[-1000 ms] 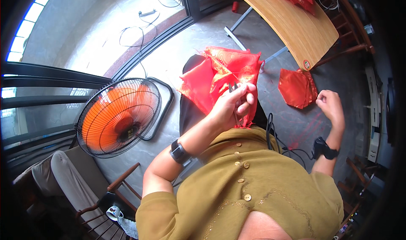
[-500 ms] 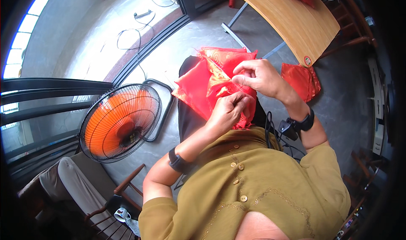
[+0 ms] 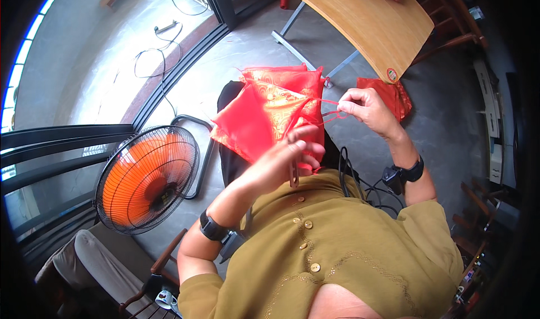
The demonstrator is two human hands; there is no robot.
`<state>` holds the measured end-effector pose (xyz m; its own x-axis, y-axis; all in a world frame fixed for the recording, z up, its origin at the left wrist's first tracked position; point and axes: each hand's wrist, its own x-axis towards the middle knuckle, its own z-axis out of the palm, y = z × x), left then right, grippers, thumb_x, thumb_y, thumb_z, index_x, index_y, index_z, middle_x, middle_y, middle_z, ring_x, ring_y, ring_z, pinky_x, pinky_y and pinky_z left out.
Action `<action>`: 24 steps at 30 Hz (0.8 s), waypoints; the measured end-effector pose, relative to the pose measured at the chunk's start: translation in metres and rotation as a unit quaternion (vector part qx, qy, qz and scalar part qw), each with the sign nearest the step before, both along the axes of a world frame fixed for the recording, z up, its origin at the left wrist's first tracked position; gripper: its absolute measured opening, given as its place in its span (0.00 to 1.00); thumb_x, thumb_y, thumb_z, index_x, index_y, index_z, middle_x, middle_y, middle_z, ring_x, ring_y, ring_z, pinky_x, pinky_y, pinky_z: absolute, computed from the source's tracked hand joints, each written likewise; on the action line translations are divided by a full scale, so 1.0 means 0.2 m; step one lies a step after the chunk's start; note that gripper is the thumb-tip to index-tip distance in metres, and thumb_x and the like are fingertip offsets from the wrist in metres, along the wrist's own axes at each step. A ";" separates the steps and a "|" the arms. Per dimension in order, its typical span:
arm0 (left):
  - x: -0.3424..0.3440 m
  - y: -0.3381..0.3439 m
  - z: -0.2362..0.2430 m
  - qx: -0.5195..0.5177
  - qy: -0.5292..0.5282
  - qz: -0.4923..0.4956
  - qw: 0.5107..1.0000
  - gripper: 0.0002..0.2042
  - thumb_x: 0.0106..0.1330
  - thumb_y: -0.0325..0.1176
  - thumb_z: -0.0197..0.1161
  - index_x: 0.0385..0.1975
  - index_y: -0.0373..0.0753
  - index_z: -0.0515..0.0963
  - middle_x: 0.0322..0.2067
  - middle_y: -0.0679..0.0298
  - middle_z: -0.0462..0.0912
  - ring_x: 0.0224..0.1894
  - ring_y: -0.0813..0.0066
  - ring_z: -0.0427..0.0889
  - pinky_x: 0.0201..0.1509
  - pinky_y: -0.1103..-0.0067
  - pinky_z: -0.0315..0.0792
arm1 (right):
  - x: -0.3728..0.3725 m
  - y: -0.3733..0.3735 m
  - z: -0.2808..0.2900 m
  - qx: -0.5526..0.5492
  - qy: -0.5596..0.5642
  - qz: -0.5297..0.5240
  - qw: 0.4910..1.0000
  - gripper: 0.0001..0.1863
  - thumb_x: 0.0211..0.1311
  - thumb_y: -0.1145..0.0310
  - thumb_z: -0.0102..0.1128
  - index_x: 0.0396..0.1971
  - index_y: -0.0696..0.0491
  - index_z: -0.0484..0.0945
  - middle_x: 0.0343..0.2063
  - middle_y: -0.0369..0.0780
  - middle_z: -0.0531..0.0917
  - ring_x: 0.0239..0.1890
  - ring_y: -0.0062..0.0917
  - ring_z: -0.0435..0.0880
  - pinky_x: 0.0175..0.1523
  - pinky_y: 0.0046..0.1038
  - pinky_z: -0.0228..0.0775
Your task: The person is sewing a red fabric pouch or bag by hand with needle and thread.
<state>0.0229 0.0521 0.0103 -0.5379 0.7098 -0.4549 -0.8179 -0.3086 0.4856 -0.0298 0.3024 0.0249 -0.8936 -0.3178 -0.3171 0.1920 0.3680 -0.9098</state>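
Red and gold patterned fabric (image 3: 261,102) lies in folded layers over my lap, its edges frayed. My right hand (image 3: 368,111) pinches a thin red cord (image 3: 329,101), drawn out to the right of the fabric in a loop. Over the fabric's near edge is my left hand (image 3: 289,156), slightly blurred, with fingers partly curled. A narrow metal tool (image 3: 293,175) with a slot at its end sticks out below those fingers. The rest of that tool is hidden by the hand.
An orange-bladed floor fan (image 3: 149,178) stands at left. A wooden table (image 3: 360,23) is at the far right, with more red fabric (image 3: 388,97) beneath its corner. Black cables (image 3: 360,187) hang by my right side. A wooden chair (image 3: 163,257) stands near left.
My right hand has moved right, away from the fabric, pulling the red cord out. My left hand has loosened from its pinch on the fabric, and the metal tool now shows beneath it.
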 end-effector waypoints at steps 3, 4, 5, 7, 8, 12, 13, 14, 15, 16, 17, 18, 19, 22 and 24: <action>-0.04 0.05 -0.01 -0.172 0.305 -0.207 0.914 0.25 0.73 0.45 0.33 0.63 0.35 0.55 0.36 0.59 0.75 0.35 0.77 0.74 0.44 0.80 0.69 | 0.07 0.03 0.03 0.013 0.033 -0.035 0.999 0.07 0.60 0.70 0.57 0.26 0.59 0.79 0.23 0.32 0.79 0.29 0.13 0.75 0.37 0.18 0.68; -0.05 0.07 -0.03 -0.170 0.306 -0.209 0.913 0.25 0.73 0.45 0.33 0.63 0.35 0.55 0.36 0.59 0.75 0.35 0.77 0.74 0.44 0.80 0.69 | 0.08 0.03 0.03 0.014 0.033 -0.037 0.999 0.07 0.60 0.70 0.57 0.26 0.59 0.79 0.23 0.32 0.79 0.29 0.13 0.75 0.37 0.18 0.68; -0.05 0.10 -0.07 -0.176 0.341 -0.179 0.906 0.26 0.72 0.48 0.36 0.62 0.36 0.56 0.31 0.60 0.75 0.33 0.78 0.74 0.40 0.80 0.69 | 0.10 0.02 0.04 0.010 0.051 -0.044 0.998 0.07 0.59 0.71 0.58 0.26 0.59 0.79 0.23 0.32 0.79 0.29 0.12 0.75 0.36 0.18 0.68; -0.07 0.13 -0.10 -0.156 0.359 -0.138 0.910 0.28 0.72 0.50 0.39 0.63 0.37 0.55 0.26 0.63 0.74 0.29 0.78 0.73 0.36 0.79 0.68 | 0.12 0.01 0.04 0.007 0.069 -0.052 0.996 0.06 0.59 0.72 0.58 0.26 0.59 0.79 0.23 0.32 0.79 0.29 0.12 0.75 0.36 0.18 0.68; -0.07 0.15 -0.08 -0.154 0.359 -0.139 0.910 0.28 0.72 0.50 0.39 0.63 0.37 0.55 0.26 0.63 0.74 0.29 0.78 0.73 0.36 0.79 0.68 | 0.13 0.00 0.04 -0.007 0.074 -0.064 0.995 0.06 0.58 0.72 0.59 0.25 0.58 0.79 0.22 0.31 0.75 0.26 0.11 0.71 0.32 0.17 0.63; -0.08 0.21 -0.07 -0.172 0.377 -0.101 0.905 0.23 0.74 0.45 0.37 0.59 0.33 0.61 0.31 0.64 0.74 0.32 0.80 0.73 0.41 0.80 0.69 | 0.15 -0.01 0.02 -0.022 0.100 -0.078 0.992 0.06 0.58 0.72 0.59 0.24 0.58 0.79 0.21 0.30 0.71 0.24 0.10 0.67 0.29 0.16 0.57; -0.10 0.22 -0.08 -0.178 0.354 -0.097 0.913 0.22 0.74 0.44 0.39 0.58 0.33 0.64 0.30 0.66 0.74 0.31 0.81 0.72 0.39 0.81 0.69 | 0.15 -0.02 0.02 -0.023 0.100 -0.077 0.992 0.06 0.58 0.72 0.59 0.24 0.58 0.79 0.21 0.30 0.71 0.24 0.10 0.67 0.29 0.16 0.57; -0.10 0.23 -0.08 -0.178 0.354 -0.096 0.913 0.22 0.74 0.44 0.39 0.58 0.33 0.64 0.30 0.66 0.74 0.31 0.81 0.72 0.39 0.81 0.69 | 0.15 -0.02 0.02 -0.020 0.107 -0.078 0.991 0.06 0.58 0.72 0.59 0.24 0.58 0.79 0.21 0.30 0.71 0.24 0.10 0.66 0.28 0.16 0.57; -0.11 0.23 -0.07 -0.180 0.344 -0.095 0.917 0.21 0.73 0.43 0.40 0.55 0.33 0.67 0.30 0.67 0.74 0.30 0.83 0.71 0.37 0.82 0.68 | 0.16 -0.03 0.03 -0.017 0.115 -0.079 0.990 0.06 0.58 0.73 0.59 0.24 0.58 0.79 0.20 0.30 0.71 0.23 0.10 0.66 0.28 0.16 0.57; -0.11 0.24 -0.06 -0.181 0.334 -0.094 0.920 0.20 0.73 0.42 0.42 0.53 0.33 0.69 0.29 0.68 0.75 0.29 0.84 0.71 0.35 0.84 0.68 | 0.16 -0.03 0.03 -0.017 0.114 -0.078 0.990 0.06 0.58 0.73 0.59 0.24 0.58 0.79 0.20 0.30 0.71 0.23 0.10 0.66 0.28 0.16 0.57; -0.11 0.25 -0.06 -0.181 0.333 -0.094 0.920 0.20 0.73 0.42 0.42 0.53 0.33 0.69 0.29 0.68 0.75 0.29 0.84 0.71 0.35 0.84 0.68 | 0.17 -0.03 0.03 -0.001 0.130 -0.076 0.989 0.06 0.58 0.73 0.59 0.24 0.58 0.78 0.20 0.30 0.71 0.23 0.10 0.66 0.27 0.17 0.57; -0.11 0.26 -0.06 -0.184 0.344 -0.079 0.917 0.19 0.73 0.42 0.44 0.51 0.34 0.71 0.28 0.69 0.75 0.29 0.84 0.70 0.34 0.84 0.67 | 0.18 -0.04 0.03 0.014 0.145 -0.074 0.986 0.06 0.57 0.74 0.59 0.23 0.58 0.78 0.20 0.30 0.71 0.23 0.11 0.66 0.27 0.17 0.57; -0.11 0.26 -0.06 -0.187 0.355 -0.062 0.914 0.18 0.72 0.42 0.45 0.50 0.34 0.72 0.27 0.69 0.75 0.29 0.85 0.70 0.34 0.85 0.67 | 0.18 -0.04 0.04 0.014 0.145 -0.074 0.987 0.06 0.57 0.74 0.59 0.23 0.58 0.78 0.20 0.30 0.71 0.23 0.11 0.66 0.27 0.17 0.57; -0.11 0.28 -0.06 -0.189 0.348 -0.064 0.916 0.17 0.71 0.42 0.47 0.48 0.35 0.74 0.27 0.69 0.75 0.29 0.86 0.69 0.33 0.85 0.66 | 0.19 -0.04 0.05 0.048 0.184 -0.070 0.979 0.03 0.55 0.75 0.59 0.24 0.59 0.78 0.18 0.33 0.73 0.22 0.13 0.69 0.27 0.20 0.61; -0.12 0.30 -0.06 -0.193 0.353 -0.057 0.914 0.17 0.71 0.41 0.48 0.46 0.35 0.75 0.26 0.70 0.75 0.29 0.86 0.69 0.33 0.85 0.66 | 0.20 -0.05 0.06 0.071 0.211 -0.069 0.972 0.03 0.53 0.76 0.60 0.23 0.59 0.78 0.18 0.34 0.73 0.21 0.15 0.70 0.26 0.20 0.61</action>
